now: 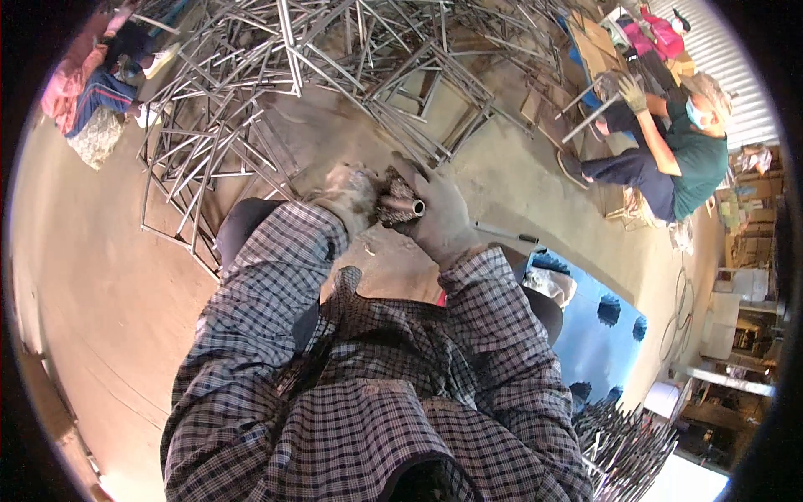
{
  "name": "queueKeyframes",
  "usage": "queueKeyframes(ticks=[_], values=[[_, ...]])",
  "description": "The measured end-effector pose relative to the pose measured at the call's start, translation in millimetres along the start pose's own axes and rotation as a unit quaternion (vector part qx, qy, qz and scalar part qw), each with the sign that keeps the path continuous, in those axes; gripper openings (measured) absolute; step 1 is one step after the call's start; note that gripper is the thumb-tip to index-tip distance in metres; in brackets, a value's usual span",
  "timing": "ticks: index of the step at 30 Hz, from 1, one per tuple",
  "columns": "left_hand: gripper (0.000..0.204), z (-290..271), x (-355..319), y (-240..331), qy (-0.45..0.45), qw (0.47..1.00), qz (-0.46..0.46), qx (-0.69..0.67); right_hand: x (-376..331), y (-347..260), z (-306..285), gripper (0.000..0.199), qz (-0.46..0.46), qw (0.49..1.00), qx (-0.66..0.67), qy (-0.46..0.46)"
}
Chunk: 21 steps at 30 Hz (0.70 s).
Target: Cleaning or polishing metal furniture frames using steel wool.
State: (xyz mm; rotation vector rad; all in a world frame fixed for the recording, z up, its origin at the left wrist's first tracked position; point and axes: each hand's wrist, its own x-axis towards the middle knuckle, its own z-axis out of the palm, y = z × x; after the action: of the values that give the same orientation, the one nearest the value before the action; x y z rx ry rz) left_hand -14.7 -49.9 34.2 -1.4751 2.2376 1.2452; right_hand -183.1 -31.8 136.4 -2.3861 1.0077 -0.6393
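Note:
My left hand [350, 194], in a grimy pale glove, is closed beside a metal tube [418, 207] whose round end points toward me. Around the tube is a dark, rough-textured wad [395, 194]; whether it is cloth or scouring material I cannot make out. My right hand [445, 216], gloved too, wraps the tube from the other side, its fingertips darkened. The far part of the tube is hidden behind my hands.
A tangled heap of metal tube frames [335, 58] lies ahead. At right are a thin rod with a black handle [527, 238], a blue box [598, 335] with holes and a bundle of dark rods [627, 452]. Two seated people work nearby, one [703, 176] holding a tube frame.

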Motion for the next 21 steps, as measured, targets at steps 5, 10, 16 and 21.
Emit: queueKeyframes(ticks=[5,10,16,21], values=[[0.032,30.5,-9.7,-39.6,0.298,0.943,0.085,0.118,-13.8,3.8,-12.0,0.046,0.047,0.987,-0.136,-0.065],[0.019,-50.6,-81.6,44.0,0.165,0.97,-0.083,0.161,-86.7,123.7,-31.2,0.047,0.165,0.983,-0.082,0.004],[0.011,-7.9,-39.1,-12.4,0.317,0.946,0.026,0.061,-54.0,59.1,-26.6,0.049,0.365,0.889,0.271,-0.055],[0.017,10.4,-30.9,-28.1,0.323,0.925,0.094,-0.178,-8.8,2.7,-6.7,0.027,-0.02,0.972,-0.235,-0.008]])
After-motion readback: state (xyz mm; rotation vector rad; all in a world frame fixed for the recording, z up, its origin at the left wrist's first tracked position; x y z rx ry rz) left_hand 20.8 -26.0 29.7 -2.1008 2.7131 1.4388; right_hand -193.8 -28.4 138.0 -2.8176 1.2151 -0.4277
